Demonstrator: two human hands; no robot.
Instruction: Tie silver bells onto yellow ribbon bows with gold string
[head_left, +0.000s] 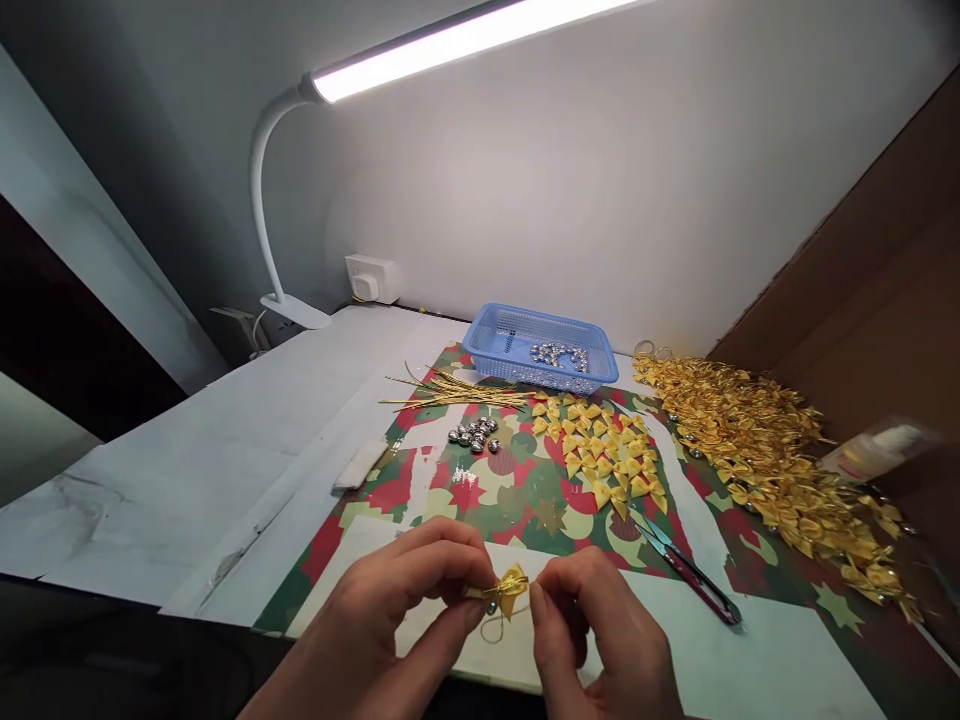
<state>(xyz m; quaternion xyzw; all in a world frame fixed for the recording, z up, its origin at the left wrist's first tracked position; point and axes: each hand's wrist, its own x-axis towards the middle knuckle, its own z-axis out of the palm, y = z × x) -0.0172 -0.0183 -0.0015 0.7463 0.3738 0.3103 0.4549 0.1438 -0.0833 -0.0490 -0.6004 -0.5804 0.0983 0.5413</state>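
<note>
Between my hands, above white paper near the front edge, is a small gold ribbon bow (513, 590) with gold cord around its middle. A silver jingle bell (492, 607) sits at its left side, and a thin cord loop (492, 630) hangs below. My left hand (409, 610) is closed in a pinch at the bow's left side, by the bell. With thumb and index finger together, my right hand (600, 630) pinches the cord at the bow's right; the exact grip is partly hidden by the fingertips.
Beyond my hands lie loose silver bells (474, 434), gold cord lengths (457, 390) and yellow bows (611, 450). A blue basket (540, 372) holds more bells. Scissors (690, 570) lie at right, near a heap of gold bows (750, 430) and a bottle (874, 450). A lamp (266, 200) stands behind left.
</note>
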